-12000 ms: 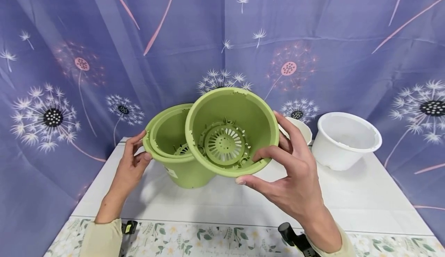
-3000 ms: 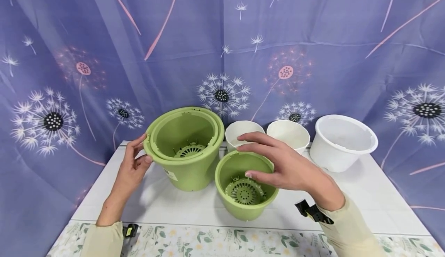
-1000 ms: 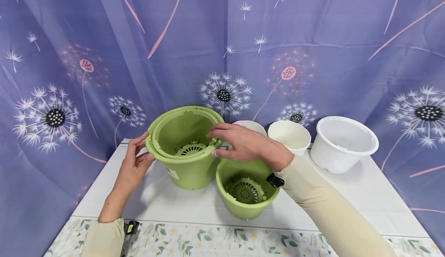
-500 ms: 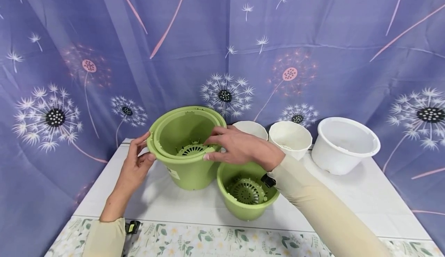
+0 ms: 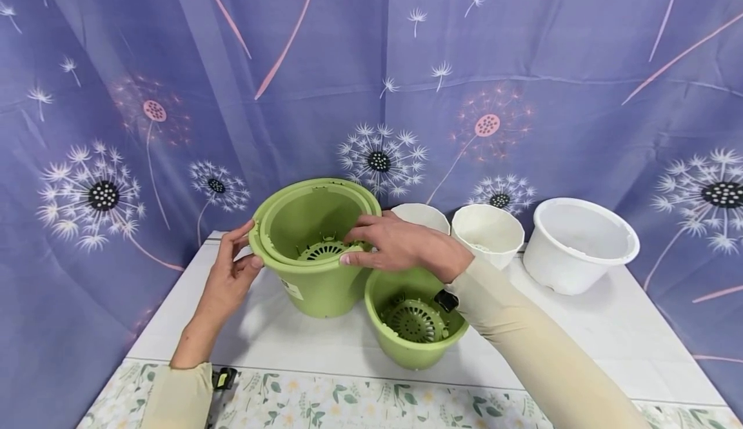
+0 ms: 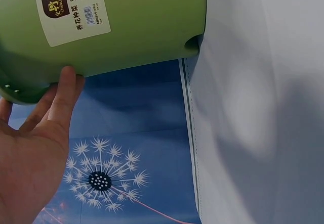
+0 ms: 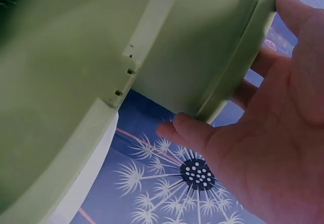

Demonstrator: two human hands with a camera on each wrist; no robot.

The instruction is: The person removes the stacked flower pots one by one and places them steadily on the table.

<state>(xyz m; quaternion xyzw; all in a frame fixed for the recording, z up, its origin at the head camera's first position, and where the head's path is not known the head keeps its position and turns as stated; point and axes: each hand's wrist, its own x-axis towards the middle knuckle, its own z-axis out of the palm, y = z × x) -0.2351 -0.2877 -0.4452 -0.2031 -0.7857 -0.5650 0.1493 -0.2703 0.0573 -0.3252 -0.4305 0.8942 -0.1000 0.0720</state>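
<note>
A large green flowerpot (image 5: pixel 327 290) stands upright at centre left, with a slightly smaller green flowerpot (image 5: pixel 304 219) nested in it. My left hand (image 5: pixel 229 280) holds the large pot's rim on the left side, fingers beneath and thumb in front. At the right side, my right hand (image 5: pixel 397 243) grips the rim, fingers reaching inside and thumb on the near side; whether it takes one rim or both cannot be told. Below my right forearm sits a small green flowerpot (image 5: pixel 409 353) with a slotted base, partly hidden. The left wrist view shows the large pot's label (image 6: pixel 76 11).
Two small cream pots, the left pot (image 5: pixel 420 213) partly behind my right hand and the right pot (image 5: pixel 487 229) beside it, stand at the back. A larger white pot (image 5: pixel 571 268) is at the right. A purple dandelion curtain (image 5: pixel 371 61) hangs behind the white-covered table (image 5: pixel 278 345).
My right hand held the small green pot raised, then set it down right of the nested pots and let go. It has since moved left and taken the nested pots' right rim.
</note>
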